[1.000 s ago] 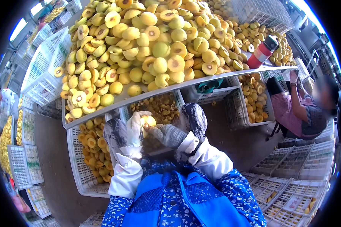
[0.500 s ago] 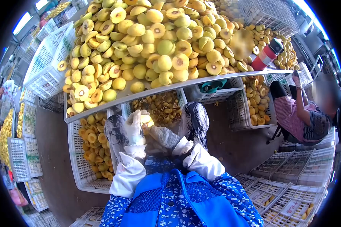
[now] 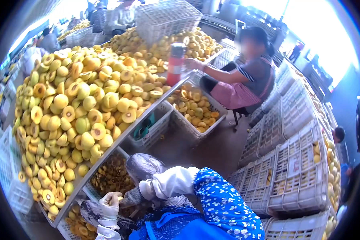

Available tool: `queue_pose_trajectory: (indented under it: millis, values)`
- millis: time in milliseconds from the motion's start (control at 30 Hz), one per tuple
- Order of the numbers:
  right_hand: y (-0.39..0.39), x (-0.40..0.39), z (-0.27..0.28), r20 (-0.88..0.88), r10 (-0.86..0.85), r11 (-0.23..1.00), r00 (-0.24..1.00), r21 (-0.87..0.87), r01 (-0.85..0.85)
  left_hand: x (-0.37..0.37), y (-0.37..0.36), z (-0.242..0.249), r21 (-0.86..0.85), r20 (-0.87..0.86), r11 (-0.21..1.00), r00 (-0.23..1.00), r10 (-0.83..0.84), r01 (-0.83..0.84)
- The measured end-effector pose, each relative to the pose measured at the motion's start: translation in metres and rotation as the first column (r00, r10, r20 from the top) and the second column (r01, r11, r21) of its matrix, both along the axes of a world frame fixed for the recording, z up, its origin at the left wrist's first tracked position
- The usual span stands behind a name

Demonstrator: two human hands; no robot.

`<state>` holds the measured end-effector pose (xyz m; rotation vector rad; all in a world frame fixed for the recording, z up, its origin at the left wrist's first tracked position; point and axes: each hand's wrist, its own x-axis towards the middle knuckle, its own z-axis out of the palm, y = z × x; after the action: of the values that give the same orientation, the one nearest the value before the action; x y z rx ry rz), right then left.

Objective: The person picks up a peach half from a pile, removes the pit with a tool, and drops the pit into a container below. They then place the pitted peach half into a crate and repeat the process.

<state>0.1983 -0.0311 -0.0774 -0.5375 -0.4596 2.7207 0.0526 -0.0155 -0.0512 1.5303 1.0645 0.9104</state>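
In a white glove, my left hand [image 3: 109, 203] is low in the view, above my lap, its fingers curled round a yellow peach half [image 3: 120, 198] that shows only as a small patch. My right hand [image 3: 129, 199], in a grey glove, meets the peach from the other side. Its fingers are closed, and anything inside them is hidden. Just beyond the hands, a crate of brown pits and scraps [image 3: 113, 174] stands between my knees. Cut peach halves [image 3: 84, 104] are heaped on the metal-edged table [image 3: 122, 138]. Below my left hand, a crate holds more peach halves [image 3: 82, 229].
Across the table corner, a person in a pink apron [image 3: 240, 90] sits by a red bottle [image 3: 175, 66]. A crate of peach halves [image 3: 198, 110] and a crate with a teal item [image 3: 146, 130] stand under the edge. Stacked white crates [image 3: 298, 170] line the right side.
My view has swung to the right and up, so the seated person and the crate stacks show more fully. Both hands remain together at the peach half, now lower left in view.
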Motion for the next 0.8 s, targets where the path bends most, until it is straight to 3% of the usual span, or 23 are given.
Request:
queue_pose_trajectory:
  millis: [67, 133, 167, 200, 233, 267, 300, 333, 400, 467, 533, 600, 633, 667, 733, 767, 800]
  values:
    - [-0.004, -0.001, -0.004, 0.035, -0.044, 0.999, 0.998, -0.009, 0.044, 0.000, 0.006, 0.007, -0.122, 0.119, 0.991, 0.991, 0.066, -0.051]
    - [-0.007, 0.001, -0.014, 0.043, -0.076, 0.995, 0.996, -0.056, 0.078, 0.008, 0.003, 0.042, -0.314, 0.267, 0.937, 0.932, 0.244, -0.155]
    - [-0.007, 0.023, 0.038, -0.025, 0.044, 0.995, 0.999, -0.087, -0.046, 0.022, -0.003, 0.057, -0.379, 0.374, 0.902, 0.858, 0.353, -0.206]
    - [-0.009, 0.014, 0.051, 0.067, -0.087, 0.996, 0.994, -0.028, 0.089, 0.028, -0.006, 0.063, -0.446, 0.458, 0.854, 0.751, 0.475, -0.268]
    - [-0.011, 0.008, 0.054, -0.097, -0.120, 0.990, 0.988, 0.058, 0.126, 0.014, 0.006, 0.034, -0.509, 0.656, 0.857, 0.610, 0.444, -0.077]
    - [-0.005, -0.006, 0.035, -0.015, -0.177, 0.982, 0.984, -0.076, 0.175, 0.000, 0.018, 0.006, -0.543, 0.784, 0.831, 0.429, 0.448, 0.124]
    - [-0.006, -0.002, 0.051, 0.074, -0.239, 0.971, 0.968, 0.014, 0.239, -0.007, 0.023, -0.006, -0.555, 0.804, 0.821, 0.337, 0.490, 0.130]
    - [-0.005, -0.008, 0.061, 0.155, -0.337, 0.926, 0.929, -0.126, 0.357, -0.013, 0.024, -0.015, -0.554, 0.823, 0.818, 0.246, 0.512, 0.151]
    - [0.003, 0.002, 0.013, 0.109, -0.371, 0.886, 0.922, 0.340, 0.316, -0.025, 0.027, -0.018, -0.578, 0.813, 0.807, 0.165, 0.558, 0.118]
    - [0.006, 0.013, 0.048, 0.438, -0.219, 0.931, 0.872, 0.361, 0.052, -0.032, 0.022, -0.012, -0.621, 0.778, 0.783, 0.152, 0.610, 0.035]
    - [0.008, 0.019, -0.007, 0.426, -0.395, 0.669, 0.814, 0.740, -0.063, -0.038, 0.018, -0.011, -0.638, 0.765, 0.770, 0.096, 0.636, -0.013]
    - [0.006, 0.011, -0.038, 0.329, -0.544, 0.446, 0.772, 0.893, -0.067, -0.037, 0.006, 0.019, -0.623, 0.749, 0.752, 0.112, 0.653, -0.213]
    - [0.006, 0.005, -0.043, 0.269, -0.613, 0.401, 0.743, 0.916, -0.002, -0.039, 0.002, 0.030, -0.604, 0.741, 0.737, 0.126, 0.659, -0.304]
    - [0.005, 0.006, -0.045, 0.327, -0.567, 0.564, 0.756, 0.823, 0.068, -0.066, 0.007, -0.006, -0.494, 0.772, 0.821, 0.290, 0.566, -0.286]
    - [0.007, -0.005, 0.016, 0.412, -0.497, 0.811, 0.763, 0.534, 0.239, -0.085, 0.001, 0.008, -0.481, 0.783, 0.802, 0.239, 0.575, -0.354]
    - [0.004, -0.012, 0.026, 0.354, -0.545, 0.731, 0.760, 0.644, 0.224, -0.084, -0.003, 0.020, -0.411, 0.741, 0.746, 0.285, 0.608, -0.524]
    - [-0.001, -0.021, 0.035, 0.291, -0.585, 0.640, 0.757, 0.739, 0.210, -0.092, -0.006, 0.025, -0.467, 0.775, 0.756, 0.200, 0.600, -0.458]
